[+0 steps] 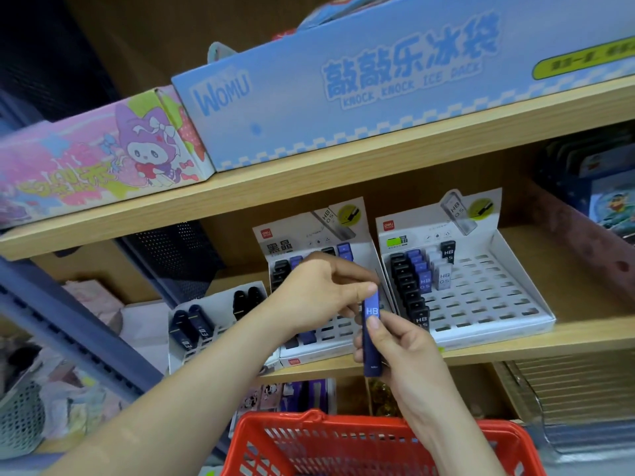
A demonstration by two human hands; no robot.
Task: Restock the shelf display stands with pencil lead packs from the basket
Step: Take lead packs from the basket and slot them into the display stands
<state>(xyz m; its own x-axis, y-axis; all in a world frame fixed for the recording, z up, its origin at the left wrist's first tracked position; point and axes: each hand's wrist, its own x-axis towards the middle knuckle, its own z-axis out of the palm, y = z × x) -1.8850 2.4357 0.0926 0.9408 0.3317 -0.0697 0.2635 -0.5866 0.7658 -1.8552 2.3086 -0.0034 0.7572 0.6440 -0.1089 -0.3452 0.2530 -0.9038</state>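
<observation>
Hands are seen meeting at the centre of the frame on 1 blue pencil lead pack (371,338), marked HB and held upright. Its top end is pinched by the left hand (316,293). Its lower half is gripped by the right hand (403,350), with the thumb laid just under the lettering. Much of the middle display stand (357,231) is hidden behind both hands. The right stand (488,304), with black, blue and white packs in its left columns, is unobstructed. The left stand (220,333) holds 4 dark packs. The red basket (343,438) lies at bottom centre. On the upper shelf (309,190) are set a blue box (343,108) and a pink cartoon box (103,156).
</observation>
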